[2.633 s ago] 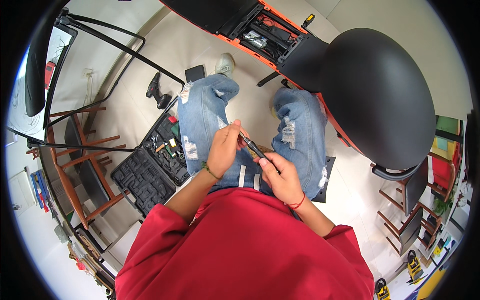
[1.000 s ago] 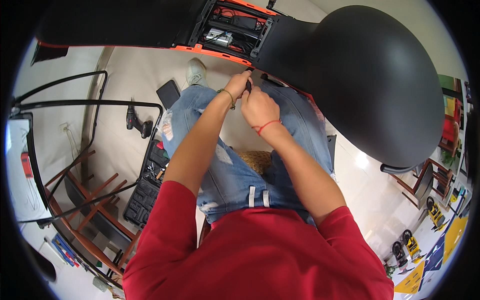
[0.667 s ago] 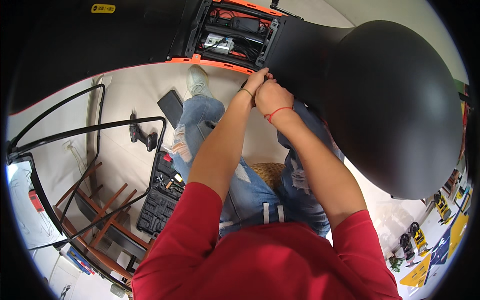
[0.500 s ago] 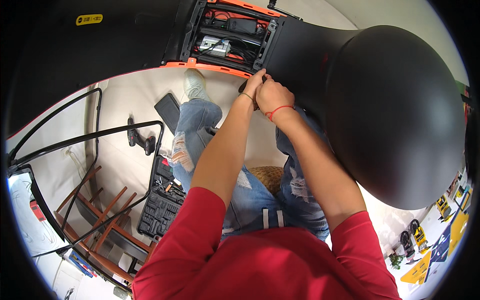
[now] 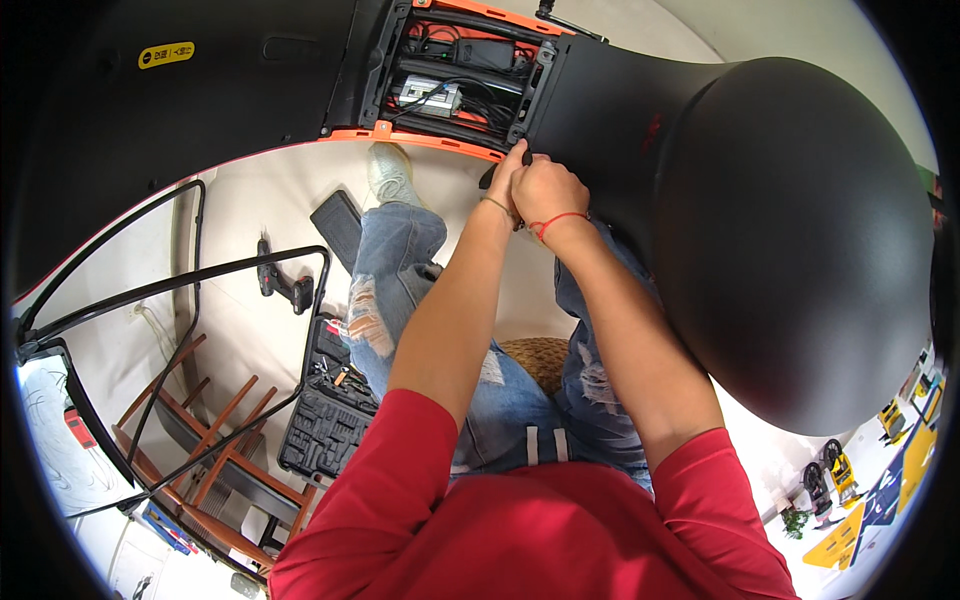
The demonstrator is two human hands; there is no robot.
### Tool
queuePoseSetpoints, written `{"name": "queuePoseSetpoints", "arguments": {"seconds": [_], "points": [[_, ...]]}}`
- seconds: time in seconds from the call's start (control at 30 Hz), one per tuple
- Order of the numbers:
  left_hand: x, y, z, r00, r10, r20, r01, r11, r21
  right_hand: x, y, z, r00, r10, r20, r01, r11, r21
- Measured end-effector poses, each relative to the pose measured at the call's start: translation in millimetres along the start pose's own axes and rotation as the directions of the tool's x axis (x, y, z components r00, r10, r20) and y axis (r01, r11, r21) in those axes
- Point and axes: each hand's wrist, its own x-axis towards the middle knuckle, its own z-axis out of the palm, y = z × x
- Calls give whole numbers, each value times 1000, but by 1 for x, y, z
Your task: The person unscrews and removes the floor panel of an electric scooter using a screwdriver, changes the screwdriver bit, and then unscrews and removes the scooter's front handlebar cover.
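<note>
Beneath the orange-edged rail [image 5: 450, 145] of a large black machine, my left hand [image 5: 508, 178] and my right hand [image 5: 550, 192] are together, closed around a black-handled hand tool [image 5: 527, 158], which is mostly hidden by my fingers. They sit just below the lower corner of an open bay [image 5: 460, 80] holding cables and a silver module [image 5: 428, 96]. A smooth black panel [image 5: 600, 110] runs right from there into a big rounded black shell [image 5: 790, 240]. Where the tool's tip rests is hidden.
On the left floor are a cordless drill [image 5: 280, 285], black slab [image 5: 338, 225], tool case [image 5: 325, 420] and upturned wooden chairs [image 5: 230, 470], with a black tube frame [image 5: 180, 270] across them. My jeaned legs straddle a woven seat [image 5: 535, 355]. Yellow-and-black equipment [image 5: 840, 475] stands at right.
Both hands and the tool moved from my lap forward and up to the machine's edge. Over the last second they shifted slightly right, while the view shifted, showing more machine.
</note>
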Motion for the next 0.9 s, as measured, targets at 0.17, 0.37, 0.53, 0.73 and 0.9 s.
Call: {"name": "queuePoseSetpoints", "arguments": {"seconds": [0.17,0.37,0.53,0.73,0.9], "points": [[-14,-22,-2,965,197,-172,-219,968,-119,-2,-4,-10,1000,-9,30,9,1000,17],[-8,-20,-5,926,324,-195,-359,915,-183,1,-13,-18,999,11,45,-12,999,39],[-15,-14,6,953,233,-193,-269,945,-188,3,-18,-19,997,56,60,-58,998,34],[-11,-12,-4,986,147,-80,-159,971,-180,8,-20,-14,995,81,65,-87,992,95],[-7,-19,5,957,283,-68,-289,901,-324,6,-7,-8,995,96,7,-97,988,118]]}}
